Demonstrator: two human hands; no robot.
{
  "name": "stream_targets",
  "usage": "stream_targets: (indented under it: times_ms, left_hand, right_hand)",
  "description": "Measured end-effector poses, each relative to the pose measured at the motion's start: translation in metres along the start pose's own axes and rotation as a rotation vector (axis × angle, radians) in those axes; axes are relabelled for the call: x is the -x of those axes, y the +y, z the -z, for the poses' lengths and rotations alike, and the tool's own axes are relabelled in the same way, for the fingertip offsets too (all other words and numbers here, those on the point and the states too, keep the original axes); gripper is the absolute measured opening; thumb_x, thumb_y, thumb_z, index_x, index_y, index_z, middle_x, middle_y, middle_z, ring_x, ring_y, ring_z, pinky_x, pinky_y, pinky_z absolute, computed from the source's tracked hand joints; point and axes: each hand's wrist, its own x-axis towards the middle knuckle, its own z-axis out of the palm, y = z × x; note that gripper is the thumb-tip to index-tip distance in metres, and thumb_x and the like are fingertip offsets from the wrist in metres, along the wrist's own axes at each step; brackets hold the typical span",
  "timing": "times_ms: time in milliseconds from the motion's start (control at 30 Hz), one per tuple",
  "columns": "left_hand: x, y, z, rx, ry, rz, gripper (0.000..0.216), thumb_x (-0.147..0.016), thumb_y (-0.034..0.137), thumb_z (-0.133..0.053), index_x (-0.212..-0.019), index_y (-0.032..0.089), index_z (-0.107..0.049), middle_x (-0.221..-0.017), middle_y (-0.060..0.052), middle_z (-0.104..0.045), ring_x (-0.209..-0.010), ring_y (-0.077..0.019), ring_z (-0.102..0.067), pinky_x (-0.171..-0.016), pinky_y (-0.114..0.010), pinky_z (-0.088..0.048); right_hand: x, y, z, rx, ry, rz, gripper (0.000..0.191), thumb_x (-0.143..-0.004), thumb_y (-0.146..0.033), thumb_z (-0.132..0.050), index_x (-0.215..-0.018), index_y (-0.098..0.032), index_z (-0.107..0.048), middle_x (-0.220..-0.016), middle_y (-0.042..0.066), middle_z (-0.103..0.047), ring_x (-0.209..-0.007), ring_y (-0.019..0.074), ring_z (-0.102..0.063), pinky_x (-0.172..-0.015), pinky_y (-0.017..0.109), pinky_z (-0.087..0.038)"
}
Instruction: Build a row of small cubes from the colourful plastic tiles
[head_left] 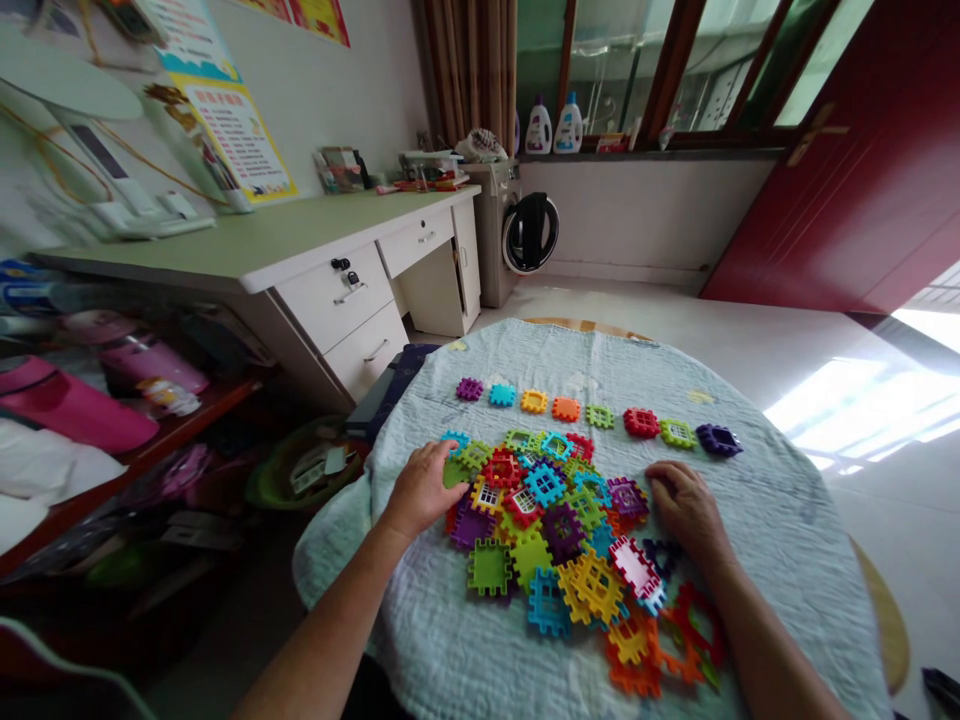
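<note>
A heap of colourful plastic interlocking building tiles [544, 485] lies on the cloth between my hands. My left hand [421, 492] rests at the heap's left edge, thumb and fingers apart, beside a green tile [454, 473] and close to a blue tile [455, 440]. To the right of the heap, my right hand [688, 508] lies on the cloth near a purple tile [627, 498], its fingers loosely bent and nothing seen in them. Beyond the heap runs a spaced row of single tiles, from a purple one [469, 389] to a dark blue one [718, 440].
A pale blue cloth [780, 560] covers the round table. On the left stand a desk [300, 235] and a shelf [187, 425] with pink bottles. Behind are a washing machine [495, 230] with its door ajar, detergent bottles [538, 128] on the sill and a red door [840, 180].
</note>
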Motion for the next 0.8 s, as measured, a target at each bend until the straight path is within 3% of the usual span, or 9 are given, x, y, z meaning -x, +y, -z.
stream_targets:
  times_ms: [200,433,800]
  left_hand:
    - [0.001,-0.002,0.003,0.046,-0.055,0.038,0.048,-0.069,0.017,-0.071,-0.115,0.019,-0.057,-0.112,-0.008,-0.061,-0.110,-0.0247,-0.059,-0.100,-0.038,-0.046]
    - [-0.001,-0.005,0.003,0.085,-0.015,0.058,0.043,-0.065,0.019,-0.073,-0.107,0.018,-0.062,-0.102,-0.007,-0.058,-0.103,-0.0250,-0.059,-0.097,-0.039,-0.047]
    - [-0.004,-0.019,0.001,0.466,0.085,0.154,0.029,-0.070,0.028,-0.061,-0.098,0.019,-0.064,-0.099,-0.005,-0.066,-0.082,-0.0183,-0.062,-0.080,-0.034,-0.053]
  right_hand:
    - [0.000,0.000,0.000,0.000,0.005,0.002,0.022,-0.082,-0.032,-0.047,-0.083,-0.022,-0.067,-0.096,0.006,-0.069,-0.092,0.0232,-0.060,-0.091,0.039,-0.045]
    - [-0.001,0.001,-0.001,-0.004,0.004,0.004,0.022,-0.082,-0.032,-0.047,-0.083,-0.022,-0.067,-0.095,0.007,-0.069,-0.091,0.0234,-0.060,-0.090,0.039,-0.045]
    - [0.000,0.001,-0.001,-0.003,-0.004,-0.009,0.022,-0.082,-0.030,-0.047,-0.084,-0.022,-0.067,-0.096,0.007,-0.069,-0.093,0.0233,-0.060,-0.092,0.039,-0.044]
